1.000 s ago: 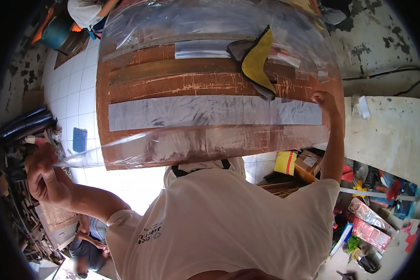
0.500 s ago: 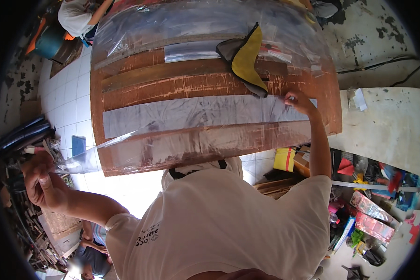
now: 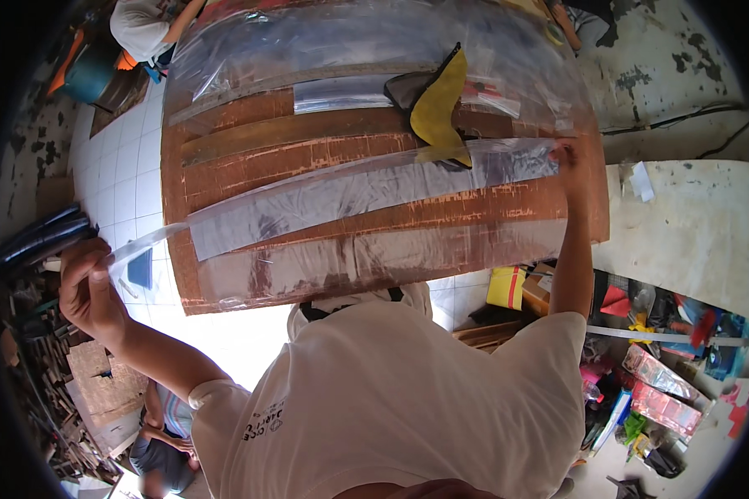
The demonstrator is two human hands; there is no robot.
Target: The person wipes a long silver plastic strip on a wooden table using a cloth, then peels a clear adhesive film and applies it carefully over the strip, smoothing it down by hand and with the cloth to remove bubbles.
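Note:
A long strip of clear plastic film point(image 3: 324, 177) stretches slantwise over the brown tabletop point(image 3: 549, 220), paired with a pale greyish band point(image 3: 308, 206). Its narrow left end leaves the table's edge and is pinched in my left hand point(image 3: 96, 291), out over the floor. At the far right end, my right hand point(image 3: 567, 162) is closed on the strip near the table's right side; its fingers are slightly blurred. The film overlaps the lower tip of a curved yellow and black piece of material point(image 3: 441, 104).
Crumpled clear sheeting point(image 3: 374, 41) covers the table's far part, beside a flat wooden slat point(image 3: 308, 133). Two people work at the far corners; another person point(image 3: 162, 453) sits low at left. Wood scraps point(image 3: 42, 374) lie at left, mixed clutter point(image 3: 649, 366) at right.
My left hand has moved up and slightly right, and my right hand a little right. The strip has gone from lying level to slanting upward to the right, its right end farther away.

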